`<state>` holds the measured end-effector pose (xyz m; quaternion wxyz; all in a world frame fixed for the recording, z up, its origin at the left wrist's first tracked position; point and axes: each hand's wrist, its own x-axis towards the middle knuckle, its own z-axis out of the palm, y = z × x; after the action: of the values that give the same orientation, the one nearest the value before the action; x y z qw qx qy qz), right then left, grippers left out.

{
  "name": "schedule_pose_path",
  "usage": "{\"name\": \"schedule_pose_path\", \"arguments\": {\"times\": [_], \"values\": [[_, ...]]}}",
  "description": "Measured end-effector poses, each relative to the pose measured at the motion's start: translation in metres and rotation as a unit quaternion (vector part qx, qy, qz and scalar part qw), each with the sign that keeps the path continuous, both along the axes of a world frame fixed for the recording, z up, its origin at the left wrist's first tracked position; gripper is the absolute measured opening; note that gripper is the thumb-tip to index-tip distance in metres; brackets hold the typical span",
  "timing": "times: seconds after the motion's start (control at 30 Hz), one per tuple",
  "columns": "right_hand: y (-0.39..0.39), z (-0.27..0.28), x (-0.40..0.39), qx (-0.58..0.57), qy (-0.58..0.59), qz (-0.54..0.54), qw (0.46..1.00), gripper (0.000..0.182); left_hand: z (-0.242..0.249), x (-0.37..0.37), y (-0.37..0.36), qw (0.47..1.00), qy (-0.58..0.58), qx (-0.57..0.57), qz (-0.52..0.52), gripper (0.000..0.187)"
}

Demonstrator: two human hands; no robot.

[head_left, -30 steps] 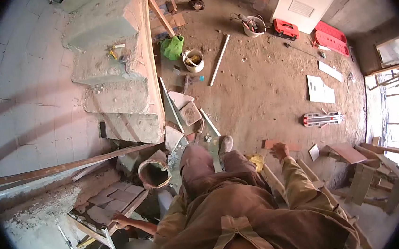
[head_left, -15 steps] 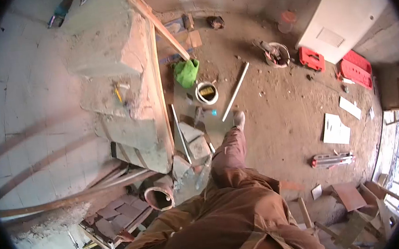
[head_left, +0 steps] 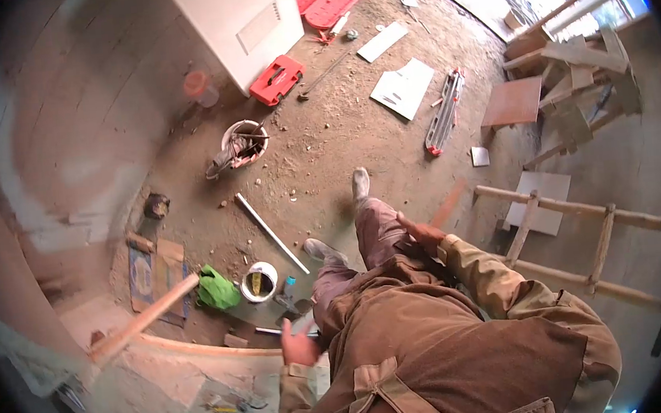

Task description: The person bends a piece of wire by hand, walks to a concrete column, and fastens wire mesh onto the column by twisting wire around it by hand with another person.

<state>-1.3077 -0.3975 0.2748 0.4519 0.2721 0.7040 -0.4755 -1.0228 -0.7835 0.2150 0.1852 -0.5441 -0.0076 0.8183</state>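
My right hand (head_left: 421, 232) hangs beside my right thigh, closed on a thin reddish tile strip (head_left: 449, 202) that points out over the dirt floor. Down by my left hip is my left hand (head_left: 299, 348), fingers loosely curled; it is blurred and I cannot make out anything in it. Both brown-trousered legs are mid-stride, with the shoes (head_left: 360, 181) on the bare ground. The nearest things to my left hand are a small white bucket (head_left: 259, 282) and a green bag (head_left: 216, 289).
A white pipe (head_left: 271, 234) lies ahead of my feet, and a tool bucket (head_left: 237, 145) stands beyond it. Red cases (head_left: 276, 80) sit by a white panel (head_left: 239, 18). A tile cutter (head_left: 444, 111) and white sheets (head_left: 403, 88) lie further off. A wooden ladder (head_left: 585, 239) lies to my right, a wooden beam (head_left: 144, 319) to my left.
I have turned away from the concrete steps and the tile stack toward the open floor. My left hand has left the wooden frame and come to my hip. My legs have stepped forward.
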Motion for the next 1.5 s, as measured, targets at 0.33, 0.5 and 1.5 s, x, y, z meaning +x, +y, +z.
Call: {"name": "schedule_pose_path", "arguments": {"times": [0.33, 0.5, 1.5], "values": [[0.125, -0.147, -0.050, -0.122, -0.022, -0.470, 0.874, 0.053, -0.013, -0.294, -0.093, 0.803, 0.104, -0.538, -0.234, 0.054], [0.204, -0.220, -0.009, 0.011, -0.116, -0.463, 0.879, 0.046, -0.090, -0.332, -0.018, 0.763, 0.019, -0.418, -0.492, 0.058], [0.418, -0.130, -0.623, 0.241, 0.038, -0.510, 0.825, 0.048, -0.173, -1.325, 0.486, 0.269, 0.329, -0.464, -0.777, 0.048]]}}
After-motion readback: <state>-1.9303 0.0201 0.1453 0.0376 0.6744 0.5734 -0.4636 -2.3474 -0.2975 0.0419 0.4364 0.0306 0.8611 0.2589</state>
